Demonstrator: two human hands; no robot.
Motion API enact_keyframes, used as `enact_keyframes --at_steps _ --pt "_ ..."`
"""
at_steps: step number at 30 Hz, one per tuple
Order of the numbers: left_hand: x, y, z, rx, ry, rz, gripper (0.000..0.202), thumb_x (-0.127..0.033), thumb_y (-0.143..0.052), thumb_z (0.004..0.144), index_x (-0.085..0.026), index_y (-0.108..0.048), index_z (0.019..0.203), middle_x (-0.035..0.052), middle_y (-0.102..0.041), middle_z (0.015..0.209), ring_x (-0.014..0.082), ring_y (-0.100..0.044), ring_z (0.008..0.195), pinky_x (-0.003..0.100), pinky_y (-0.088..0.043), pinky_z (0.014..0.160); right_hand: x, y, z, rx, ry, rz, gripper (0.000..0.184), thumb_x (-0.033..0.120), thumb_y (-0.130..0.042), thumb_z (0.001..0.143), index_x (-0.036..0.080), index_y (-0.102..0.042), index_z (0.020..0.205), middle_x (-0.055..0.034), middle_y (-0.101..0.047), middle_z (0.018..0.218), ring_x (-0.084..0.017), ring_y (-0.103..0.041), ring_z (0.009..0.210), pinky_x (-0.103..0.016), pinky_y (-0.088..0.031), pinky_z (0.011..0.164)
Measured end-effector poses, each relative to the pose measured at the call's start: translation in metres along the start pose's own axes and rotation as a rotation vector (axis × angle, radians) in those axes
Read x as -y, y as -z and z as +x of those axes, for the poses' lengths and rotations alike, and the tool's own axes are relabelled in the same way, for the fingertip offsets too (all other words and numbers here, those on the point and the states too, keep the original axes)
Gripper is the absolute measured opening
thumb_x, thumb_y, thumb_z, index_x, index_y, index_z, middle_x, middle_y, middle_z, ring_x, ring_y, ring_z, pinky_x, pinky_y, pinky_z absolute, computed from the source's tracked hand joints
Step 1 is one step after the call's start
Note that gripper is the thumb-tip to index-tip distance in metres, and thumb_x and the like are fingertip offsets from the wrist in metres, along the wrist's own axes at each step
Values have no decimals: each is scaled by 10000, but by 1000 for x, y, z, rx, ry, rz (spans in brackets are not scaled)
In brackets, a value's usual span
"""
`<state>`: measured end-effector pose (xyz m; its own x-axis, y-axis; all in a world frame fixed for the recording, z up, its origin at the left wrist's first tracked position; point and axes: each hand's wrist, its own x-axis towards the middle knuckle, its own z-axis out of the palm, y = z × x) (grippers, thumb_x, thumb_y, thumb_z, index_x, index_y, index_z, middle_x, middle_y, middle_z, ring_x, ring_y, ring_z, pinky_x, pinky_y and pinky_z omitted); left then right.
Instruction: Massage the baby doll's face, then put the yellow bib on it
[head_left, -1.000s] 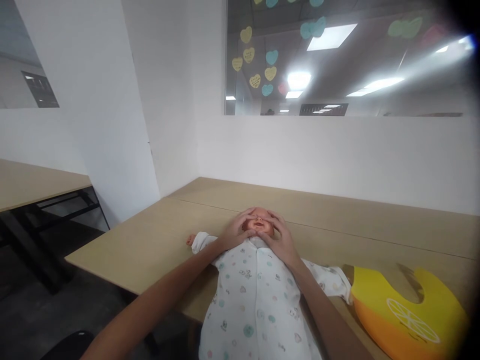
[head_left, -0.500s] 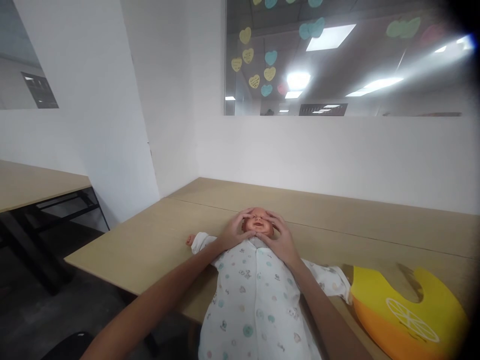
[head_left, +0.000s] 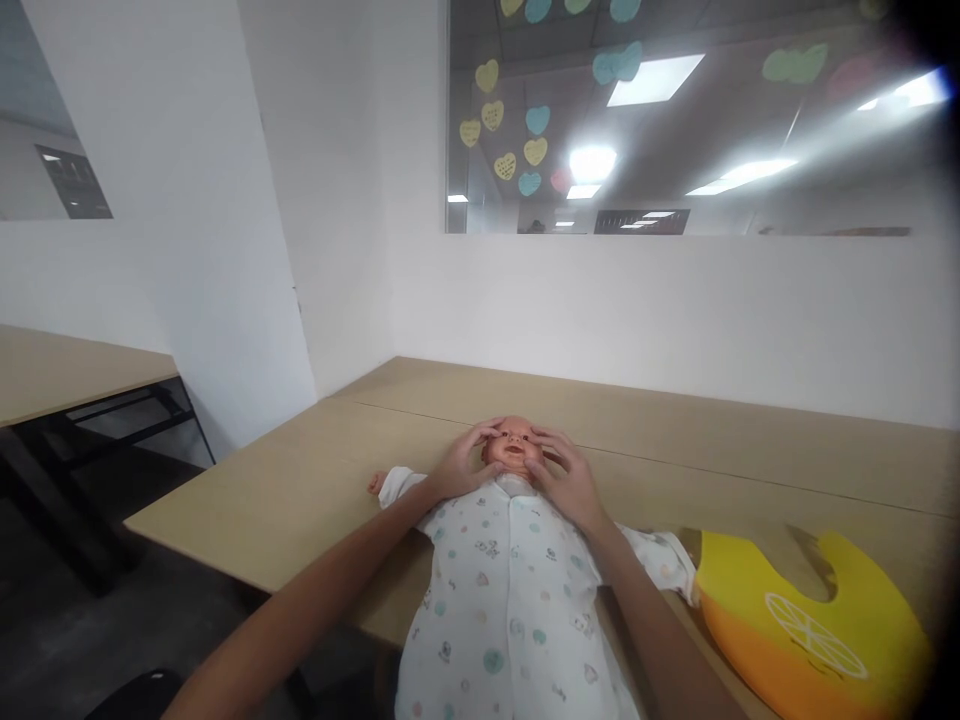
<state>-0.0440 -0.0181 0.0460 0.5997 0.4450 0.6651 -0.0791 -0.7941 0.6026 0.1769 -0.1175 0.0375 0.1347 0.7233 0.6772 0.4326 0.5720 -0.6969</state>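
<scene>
Tabletop (head_left: 247, 500) spans the lower left and beyond. Left of lower centre, the left hand (head_left: 459, 468) curves against the doll's head (head_left: 514, 446), its grip spread, thumb and fingers apart. The doll (head_left: 469, 600) lies on its back at lower centre; its shiny head looks firm, smooth and perhaps slippery, best cupped from both sides, while the clothed body seems softer and light, best supported underneath. The right hand (head_left: 574, 488) touches the head's other side, grip likewise spread. At lower right, a bib (head_left: 795, 620) looks pliable.
</scene>
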Motion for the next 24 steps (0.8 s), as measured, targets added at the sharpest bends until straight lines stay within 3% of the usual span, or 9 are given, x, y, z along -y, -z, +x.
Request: enact_keyframes --at_steps 5,15,24 --pt "-1 -2 1 -32 21 49 501 -402 -789 847 -220 -585 1267 185 -509 1533 298 -502 1446 517 -421 1226 -2 -5 -1 9 4 -105 491 492 -824 828 264 -695 1244 -101 -562 1422 -285 -555 1334 -478 -563 1087" --pt "-5 -2 0 -44 51 33 501 -423 -803 843 -224 -571 1240 174 -513 1520 305 -489 1449 528 -410 1217 0 -4 -2 23 68 -187 453 493 -747 910 275 -665 1299 -98 -565 1398 -282 -545 1329 -501 -509 1140" --pt "-1 -2 -1 -36 59 29 469 -437 -797 851 -216 -578 1202 183 -501 1549 302 -478 1471 528 -397 1226 -5 0 -3 -4 94 -261 435 536 -744 911 258 -701 1243 -96 -605 1189 -252 -602 1121 -426 -561 979"
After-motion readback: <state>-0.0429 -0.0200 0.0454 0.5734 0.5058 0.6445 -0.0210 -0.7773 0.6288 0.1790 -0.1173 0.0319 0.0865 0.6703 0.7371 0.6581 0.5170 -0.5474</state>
